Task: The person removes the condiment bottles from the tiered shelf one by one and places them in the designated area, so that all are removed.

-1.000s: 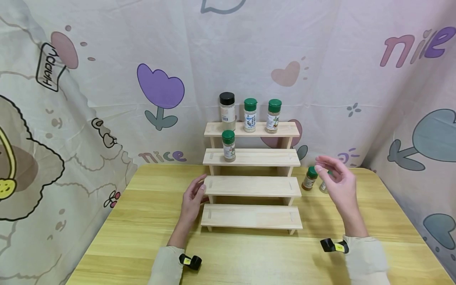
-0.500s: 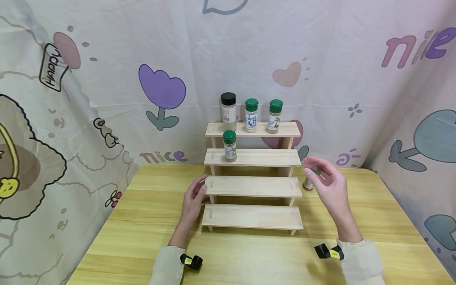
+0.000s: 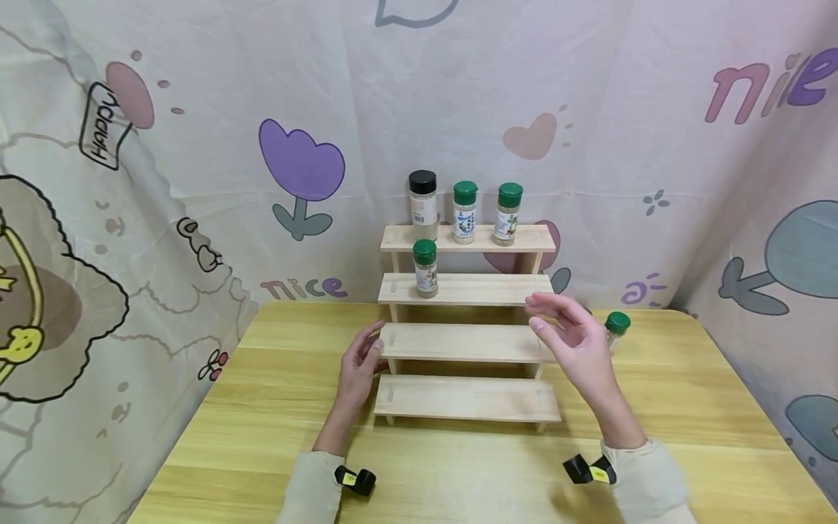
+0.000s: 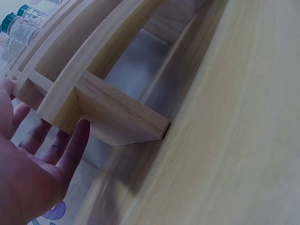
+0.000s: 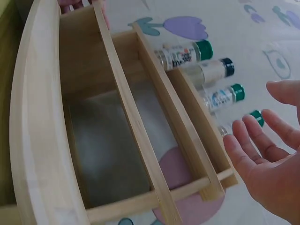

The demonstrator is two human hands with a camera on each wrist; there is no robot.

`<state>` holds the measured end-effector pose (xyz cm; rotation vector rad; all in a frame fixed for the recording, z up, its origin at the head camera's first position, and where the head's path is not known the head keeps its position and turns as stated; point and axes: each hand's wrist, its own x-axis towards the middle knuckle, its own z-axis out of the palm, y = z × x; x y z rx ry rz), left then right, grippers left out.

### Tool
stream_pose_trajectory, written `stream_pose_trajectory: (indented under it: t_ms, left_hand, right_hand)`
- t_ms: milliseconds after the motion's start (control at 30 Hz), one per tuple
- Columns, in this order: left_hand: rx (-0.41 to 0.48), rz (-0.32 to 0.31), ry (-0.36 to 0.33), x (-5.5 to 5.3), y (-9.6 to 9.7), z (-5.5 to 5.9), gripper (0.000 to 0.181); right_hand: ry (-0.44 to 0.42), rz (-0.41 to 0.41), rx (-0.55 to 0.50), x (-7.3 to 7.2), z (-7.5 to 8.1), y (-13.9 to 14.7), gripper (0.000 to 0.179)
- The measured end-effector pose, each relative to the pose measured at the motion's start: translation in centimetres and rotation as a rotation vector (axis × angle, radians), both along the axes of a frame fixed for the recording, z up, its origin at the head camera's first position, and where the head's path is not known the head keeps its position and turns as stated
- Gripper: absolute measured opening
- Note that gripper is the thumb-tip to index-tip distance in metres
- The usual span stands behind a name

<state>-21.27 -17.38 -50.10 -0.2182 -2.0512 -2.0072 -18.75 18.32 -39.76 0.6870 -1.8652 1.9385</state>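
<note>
A four-step pale wooden rack point(image 3: 466, 399) stands on the table. My left hand point(image 3: 356, 367) is at its left end, with extended fingers point(image 4: 75, 145) against the end of a step in the left wrist view. My right hand point(image 3: 576, 346) hovers in front of the rack's right end, fingers loosely bent and apart, nothing between them. On the top step stand a black-capped spice jar point(image 3: 423, 207) and two green-capped spice jars, one in the middle point(image 3: 465, 212) and one to the right point(image 3: 507, 215). Another green-capped jar point(image 3: 426, 269) stands at the left of the second step.
Right of the rack, a green-capped spice jar point(image 3: 616, 329) stands on the wooden table point(image 3: 694, 407), partly hidden by my right hand. Behind the table hangs a printed cloth point(image 3: 393, 109), close to the rack's back.
My right hand has moved left, from over the jars on the table to the rack's right end. My left hand stays at the rack. The jars on the steps have not moved.
</note>
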Motion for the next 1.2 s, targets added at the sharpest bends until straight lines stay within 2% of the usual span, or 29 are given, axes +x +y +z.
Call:
stream_pose_trajectory:
  t_ms: [267,533,900,1200]
  left_hand:
    - [-0.016,0.013,-0.006,0.0,0.0,0.0,0.038]
    - [-0.008,-0.003,-0.005,0.1,0.0,0.0,0.039]
    - [-0.015,0.0,-0.013,0.1,0.0,0.1,0.039]
    - [-0.001,-0.006,-0.052,0.1,-0.1,0.0,0.038]
  right_hand:
    - [-0.007,0.026,0.028,-0.3,0.6,-1.8,0.037]
    - [0.035,0.023,0.071,-1.3,1.9,-3.6,0.037]
    - [0.023,0.067,0.046,-3.1,3.9,-6.5,0.039]
    - [0.02,0.064,0.086,-4.8,5.3,-8.3,0.039]
